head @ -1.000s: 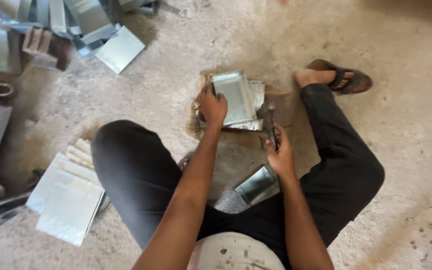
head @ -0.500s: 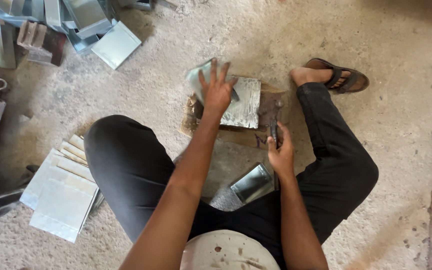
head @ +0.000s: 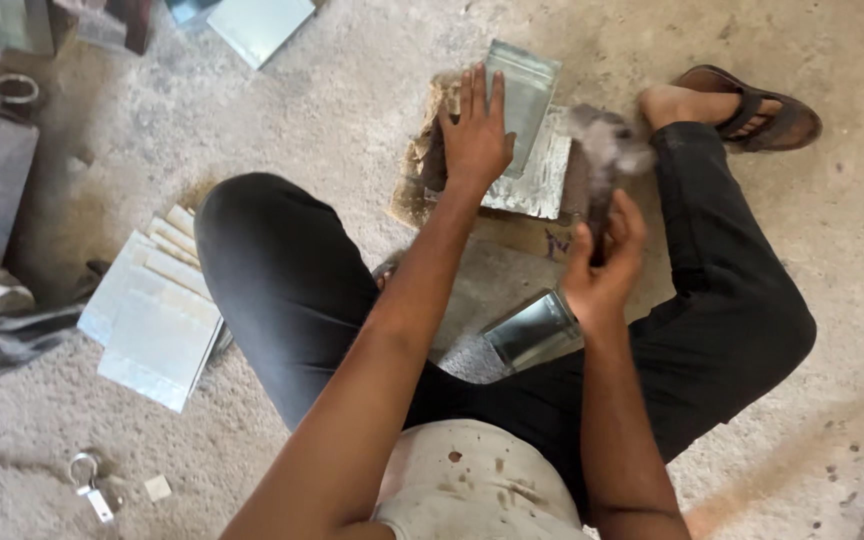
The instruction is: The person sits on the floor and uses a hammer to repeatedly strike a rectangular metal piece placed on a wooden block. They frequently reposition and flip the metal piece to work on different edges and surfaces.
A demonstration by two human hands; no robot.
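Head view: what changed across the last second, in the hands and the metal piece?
The right hand raised the blurred hammer from beside the block. The left hand went from gripping the folded grey sheet-metal piece to lying flat on it. The stack of pale metal sheets stayed put.

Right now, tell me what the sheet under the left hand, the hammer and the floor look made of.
Sheet: thin metal, likely galvanized; dull silver sheen, folded edges. Hammer: blurred; grey head looks metal, handle unclear. Floor: rough, dusty concrete, probably. Left hand presses the sheet; right hand grips the hammer.
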